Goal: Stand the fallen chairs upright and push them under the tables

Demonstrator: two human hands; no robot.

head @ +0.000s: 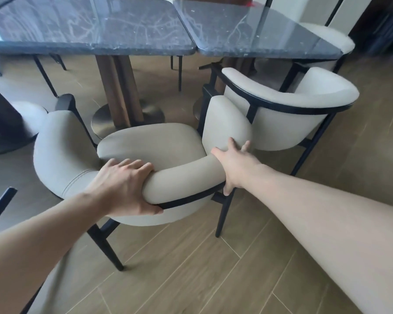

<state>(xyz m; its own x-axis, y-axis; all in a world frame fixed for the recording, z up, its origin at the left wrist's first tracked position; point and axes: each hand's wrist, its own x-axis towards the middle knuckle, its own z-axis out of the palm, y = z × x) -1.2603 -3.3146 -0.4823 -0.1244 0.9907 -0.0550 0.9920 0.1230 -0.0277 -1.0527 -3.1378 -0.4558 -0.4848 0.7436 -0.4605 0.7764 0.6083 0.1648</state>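
Observation:
A beige padded chair (154,146) with black legs stands upright on the floor, facing the left dark marble table (91,45). Its seat is outside the table's edge, in front of the wooden pedestal. My left hand (125,186) is wrapped over the curved backrest at its left. My right hand (233,164) clasps the right end of the same backrest, fingers spread over the pad and thumb below the black frame. A second beige chair (288,94) stands upright to the right, partly under the right marble table (268,52).
The left table's wooden pedestal with a round metal base (104,123) stands just beyond the seat. More chairs stand behind both tables, and a cream one (331,35) at the far right. A black chair leg (0,205) pokes in at the left. Wood-look floor lies around me.

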